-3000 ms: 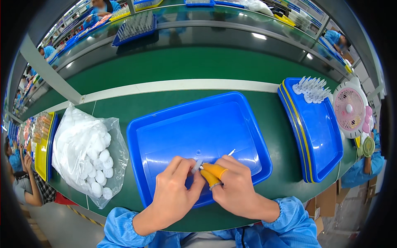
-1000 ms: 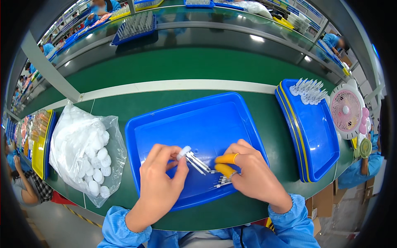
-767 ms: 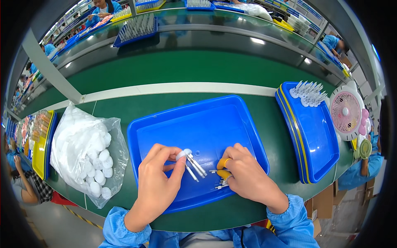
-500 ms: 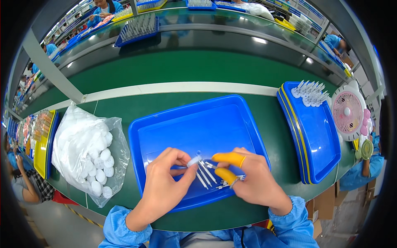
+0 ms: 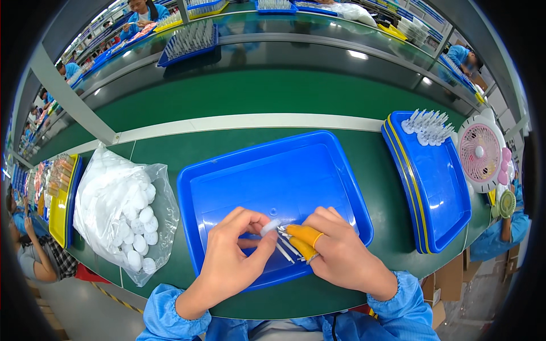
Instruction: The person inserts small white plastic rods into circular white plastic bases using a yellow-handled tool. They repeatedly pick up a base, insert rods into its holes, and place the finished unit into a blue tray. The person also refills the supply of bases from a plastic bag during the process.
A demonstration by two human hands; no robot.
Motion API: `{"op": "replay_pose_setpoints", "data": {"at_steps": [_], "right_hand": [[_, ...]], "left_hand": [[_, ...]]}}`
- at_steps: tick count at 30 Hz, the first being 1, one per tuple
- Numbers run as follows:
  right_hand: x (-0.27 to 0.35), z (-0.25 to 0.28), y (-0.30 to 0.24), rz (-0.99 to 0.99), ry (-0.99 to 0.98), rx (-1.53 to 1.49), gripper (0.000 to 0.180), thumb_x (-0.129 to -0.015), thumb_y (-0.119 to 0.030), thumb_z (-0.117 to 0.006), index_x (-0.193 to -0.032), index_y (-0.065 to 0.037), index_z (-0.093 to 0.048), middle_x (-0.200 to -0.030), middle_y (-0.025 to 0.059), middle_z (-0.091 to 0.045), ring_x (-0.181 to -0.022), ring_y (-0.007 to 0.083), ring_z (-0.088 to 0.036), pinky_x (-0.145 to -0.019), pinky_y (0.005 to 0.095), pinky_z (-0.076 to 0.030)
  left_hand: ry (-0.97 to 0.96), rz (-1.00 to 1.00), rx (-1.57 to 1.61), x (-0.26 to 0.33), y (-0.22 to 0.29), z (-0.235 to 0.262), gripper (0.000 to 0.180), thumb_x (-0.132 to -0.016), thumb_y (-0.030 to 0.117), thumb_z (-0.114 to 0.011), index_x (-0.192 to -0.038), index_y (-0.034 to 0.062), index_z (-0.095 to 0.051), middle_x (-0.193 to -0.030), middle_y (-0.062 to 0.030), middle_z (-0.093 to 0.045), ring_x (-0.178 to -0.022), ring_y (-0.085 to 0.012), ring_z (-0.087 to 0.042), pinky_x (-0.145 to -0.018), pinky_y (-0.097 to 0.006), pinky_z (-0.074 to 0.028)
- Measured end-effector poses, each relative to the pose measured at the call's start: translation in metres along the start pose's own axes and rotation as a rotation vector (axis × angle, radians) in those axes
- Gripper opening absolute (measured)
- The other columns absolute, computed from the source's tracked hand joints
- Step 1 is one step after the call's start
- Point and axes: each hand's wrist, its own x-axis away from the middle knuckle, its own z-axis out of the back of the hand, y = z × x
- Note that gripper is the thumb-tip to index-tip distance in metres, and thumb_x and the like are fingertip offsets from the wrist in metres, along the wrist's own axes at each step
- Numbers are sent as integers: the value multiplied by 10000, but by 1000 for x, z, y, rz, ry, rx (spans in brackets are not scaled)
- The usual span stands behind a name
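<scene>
Over the near part of a blue tray (image 5: 267, 165), my left hand (image 5: 234, 244) pinches a small round white plastic disc (image 5: 271, 226) between thumb and fingers. My right hand (image 5: 341, 247) has yellow covers on its thumb and forefinger. Those fingers are closed at the disc's right edge on a thin piece with a metallic end (image 5: 282, 229), largely hidden by the fingertips. Several slim white rods (image 5: 285, 253) lie in the tray beneath my hands, partly covered by the right one.
A clear bag of white discs (image 5: 136, 227) lies on the left. Stacked blue and yellow trays (image 5: 438, 204) stand right, with upright white pieces (image 5: 427, 127) on top. A pink-and-white fan (image 5: 479, 152) is beyond them. A white rail (image 5: 250, 121) crosses behind the tray.
My right hand has moved left, bringing its yellow-covered fingertips up against the disc. The left hand still holds the disc, almost in place.
</scene>
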Motion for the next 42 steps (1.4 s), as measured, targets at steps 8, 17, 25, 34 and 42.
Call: {"op": "replay_pose_setpoints", "data": {"at_steps": [8,17,25,34,42], "right_hand": [[1,3,-3,-40,45,-48,310,-619,81,-724,-929,86,-713,-1004,156,-611,-918,336,-565,-799,444,-457],[-1,0,3,-36,10,52,234,-615,70,-726,-847,94,-715,-997,162,-616,-927,334,-572,-800,438,-458],[-1,-7,-3,-10,3,63,303,-617,65,-727,-917,102,-747,-1008,162,-627,-921,330,-575,-801,437,-463],[-1,2,-5,-27,30,-64,303,-586,84,-725,-888,104,-739,-982,155,-609,-903,333,-565,-777,437,-446],[-1,-1,6,-29,49,34,315,-595,78,-736,-909,93,-731,-961,143,-607,-891,324,-564,-773,440,-441]], "left_hand": [[21,-30,-15,-2,-5,0,134,-939,-31,-728,-1072,-38,-718,-982,-121,-678,-898,-198,-733,-753,-329,-685],[66,-114,-112,1,-1,-6,129,-906,-49,-759,-1022,-52,-701,-947,-116,-691,-867,-190,-758,-757,-340,-688],[100,-184,-200,2,-4,-8,142,-889,-37,-777,-988,-47,-675,-935,-141,-691,-846,-232,-759,-769,-370,-697],[86,-119,-152,0,0,-4,141,-882,-46,-763,-993,-40,-675,-950,-136,-687,-870,-228,-753,-770,-363,-698],[57,-114,-159,1,1,-3,130,-878,-72,-762,-988,-58,-695,-944,-101,-716,-886,-164,-760,-750,-332,-694]]}}
